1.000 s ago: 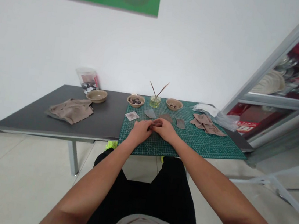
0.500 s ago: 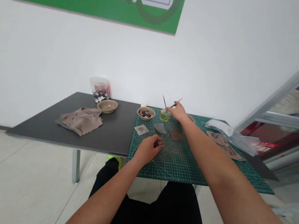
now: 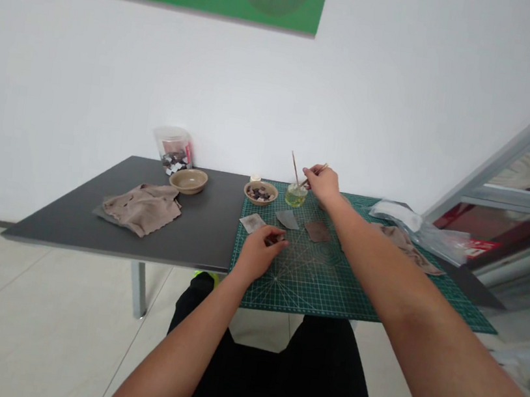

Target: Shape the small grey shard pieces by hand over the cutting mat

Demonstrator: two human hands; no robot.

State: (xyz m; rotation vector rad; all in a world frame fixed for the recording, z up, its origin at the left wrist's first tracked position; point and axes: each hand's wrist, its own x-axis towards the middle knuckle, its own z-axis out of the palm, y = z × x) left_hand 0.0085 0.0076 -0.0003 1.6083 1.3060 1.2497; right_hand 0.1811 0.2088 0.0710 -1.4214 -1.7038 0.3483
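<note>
Left hand (image 3: 257, 254): thumb and fingertips pinched on a small dark piece (image 3: 273, 240), over the near-left part of the green cutting mat (image 3: 311, 287). Right hand (image 3: 323, 185): fingers closed on a thin wooden stick (image 3: 321, 167), at the far edge of the mat, just right of a glass jar (image 3: 295, 196).

Containers: jar holds yellow-green liquid, with a second stick (image 3: 294, 167) leaning up out of it. Just left, a tan bowl (image 3: 260, 192) is filled with dark pieces. Further left, off the mat, a second tan bowl (image 3: 188, 180); contents can't be made out. Behind it, a clear tub (image 3: 174, 150) holds dark and white bits.

Counts on mat: 1 pale card (image 3: 252, 223), 1 grey shard (image 3: 287, 219), 1 brown piece (image 3: 317, 231). Cloths: 2, one (image 3: 142, 209) on the dark table (image 3: 201, 232), one (image 3: 404, 243) at the mat's right. 1 clear plastic bag (image 3: 419, 222), far right.

Open room: mat near and centre, table left of mat. Mat's near edge lines up with the table's near edge.
</note>
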